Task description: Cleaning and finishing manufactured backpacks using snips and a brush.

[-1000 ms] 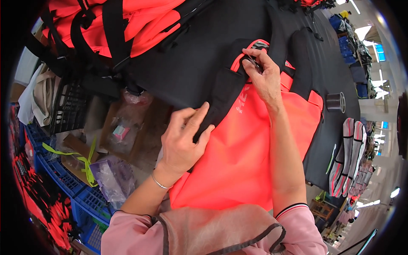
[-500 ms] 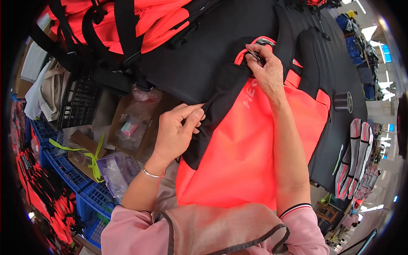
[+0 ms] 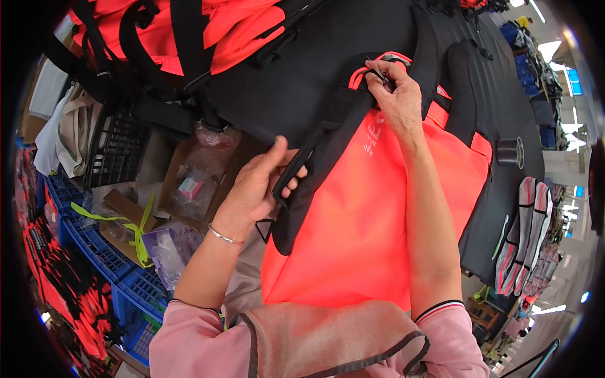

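Note:
A bright coral-red backpack (image 3: 353,233) lies in front of me with its black shoulder straps uppermost. My left hand (image 3: 261,179) is at its left side, fingers curled round the edge of a padded black shoulder strap (image 3: 310,173), thumb raised off it. Close to the bag's top end, my right hand (image 3: 396,94) holds a small dark metal tool that looks like thread snips (image 3: 382,77). Its point is beside the red-edged loop at the top of the bag. The second black strap (image 3: 465,88) extends along the bag's right side.
More red bags with black straps (image 3: 239,38) are piled at the far left of the black table (image 3: 265,104). A round dark tin (image 3: 509,152) sits to the right. Left of the table are a black crate (image 3: 116,148), an open carton (image 3: 176,179) and blue crates (image 3: 135,290).
My left hand has gone from pinching the strap's edge to curling round it, lifting the strap and turning its edge up. My right hand has barely shifted.

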`<state>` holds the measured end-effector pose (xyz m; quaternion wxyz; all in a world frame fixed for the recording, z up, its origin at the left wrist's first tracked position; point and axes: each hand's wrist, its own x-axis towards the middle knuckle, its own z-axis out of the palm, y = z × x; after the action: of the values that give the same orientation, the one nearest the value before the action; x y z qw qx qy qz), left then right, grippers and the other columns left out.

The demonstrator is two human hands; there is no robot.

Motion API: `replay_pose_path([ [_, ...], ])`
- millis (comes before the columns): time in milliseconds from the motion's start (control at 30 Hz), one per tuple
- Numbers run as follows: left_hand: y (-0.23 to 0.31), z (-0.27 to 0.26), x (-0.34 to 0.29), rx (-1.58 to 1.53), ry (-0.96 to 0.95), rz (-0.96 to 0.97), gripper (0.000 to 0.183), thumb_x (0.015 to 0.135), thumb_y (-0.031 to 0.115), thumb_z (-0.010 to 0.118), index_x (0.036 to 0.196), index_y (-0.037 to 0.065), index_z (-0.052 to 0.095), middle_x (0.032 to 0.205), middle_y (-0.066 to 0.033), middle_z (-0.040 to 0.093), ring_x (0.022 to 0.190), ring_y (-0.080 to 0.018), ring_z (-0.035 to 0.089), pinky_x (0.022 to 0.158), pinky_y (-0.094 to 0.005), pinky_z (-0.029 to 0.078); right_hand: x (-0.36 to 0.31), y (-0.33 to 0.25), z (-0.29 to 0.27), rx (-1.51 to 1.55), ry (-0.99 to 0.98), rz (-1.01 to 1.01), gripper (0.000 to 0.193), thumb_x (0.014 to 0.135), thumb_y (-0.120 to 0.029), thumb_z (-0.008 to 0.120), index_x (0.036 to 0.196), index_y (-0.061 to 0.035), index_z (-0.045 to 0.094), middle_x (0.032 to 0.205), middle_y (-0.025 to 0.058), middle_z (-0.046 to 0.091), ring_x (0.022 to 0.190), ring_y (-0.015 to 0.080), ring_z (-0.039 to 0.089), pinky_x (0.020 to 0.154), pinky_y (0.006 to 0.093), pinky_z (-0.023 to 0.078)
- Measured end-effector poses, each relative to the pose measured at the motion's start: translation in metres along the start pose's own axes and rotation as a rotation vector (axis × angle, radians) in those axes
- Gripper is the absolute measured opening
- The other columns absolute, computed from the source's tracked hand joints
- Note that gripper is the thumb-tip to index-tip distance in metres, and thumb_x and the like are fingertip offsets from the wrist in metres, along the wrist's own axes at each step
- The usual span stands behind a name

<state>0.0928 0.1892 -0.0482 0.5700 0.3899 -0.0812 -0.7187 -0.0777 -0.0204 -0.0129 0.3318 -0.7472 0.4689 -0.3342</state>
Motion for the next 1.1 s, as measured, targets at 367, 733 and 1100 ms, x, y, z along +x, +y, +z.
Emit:
replay_pose_path([
  [367, -0.014, 0.028, -0.007, 0.52, 0.273, 0.506, 0.018, 0.082, 0.008, 0.079, 0.09, -0.002, 0.066, 0.068, 0.0015, 0.063, 0.058, -0.0001, 0.052, 0.051, -0.017, 0.041, -0.057, -0.054, -0.034, 0.033, -0.059, -0.033, 0.026, 0.089, -0.02, 0.072, 0.104, -0.0001, 0.066, 0.083, 0.0004, 0.064, 0.076, 0.0118, 0.058, 0.068, 0.0262, 0.048],
  [733, -0.031, -0.008, -0.036, 0.346, 0.296, 0.51, 0.049, 0.087, 0.01, 0.075, 0.131, -0.001, 0.057, 0.111, -0.0055, 0.063, 0.1, -0.0108, 0.057, 0.085, -0.023, 0.048, -0.079, -0.041, -0.023, -0.236, -0.183, -0.173, 0.026, 0.078, -0.017, 0.082, 0.095, -0.0044, 0.067, 0.083, 0.0067, 0.067, 0.077, 0.0187, 0.062, 0.068, 0.03, 0.051],
  [1100, -0.054, -0.007, -0.072, 0.834, 0.205, 0.429, 0.054, 0.066, 0.019, 0.082, 0.113, -0.001, 0.062, 0.1, -0.0173, 0.066, 0.093, -0.0304, 0.066, 0.086, -0.0384, 0.051, -0.07, -0.084, 0.013, -0.49, -0.659, -0.298, 0.038, 0.079, -0.033, 0.079, 0.109, -0.013, 0.068, 0.082, 0.0113, 0.07, 0.077, 0.0293, 0.068, 0.065, 0.0386, 0.053],
])
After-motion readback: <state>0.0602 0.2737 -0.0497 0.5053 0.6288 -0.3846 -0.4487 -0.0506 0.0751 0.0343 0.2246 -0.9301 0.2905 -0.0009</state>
